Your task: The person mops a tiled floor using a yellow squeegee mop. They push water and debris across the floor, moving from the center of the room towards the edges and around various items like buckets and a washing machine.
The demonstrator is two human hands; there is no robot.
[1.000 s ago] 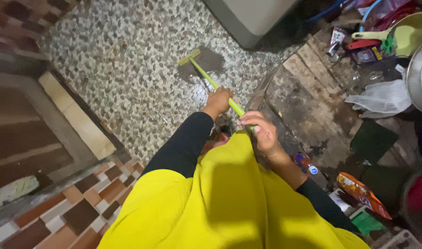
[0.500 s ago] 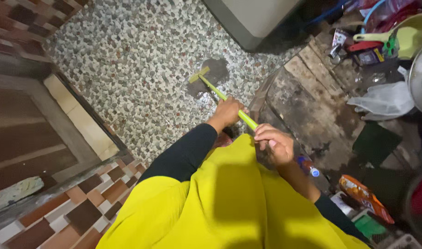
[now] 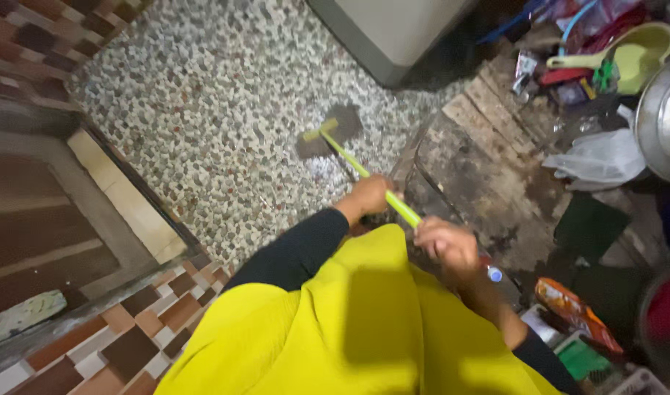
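Mop (image 3: 333,137) with a lime-green handle slants across the pebble floor (image 3: 203,110), its dark wet head lying flat on the stones just in front of a grey appliance (image 3: 393,29). Left hand (image 3: 369,194) is clamped around the handle partway down; right hand (image 3: 446,244) is closed on the upper end, close to the yellow garment (image 3: 349,329). Off to the right sit a white plastic bag (image 3: 594,159), a pale green dustpan (image 3: 627,55) and an orange snack packet (image 3: 573,311).

Orange snack packet (image 3: 575,313) flat at lower right — small crumpled sachets (image 3: 525,69) near the top-right clutter.
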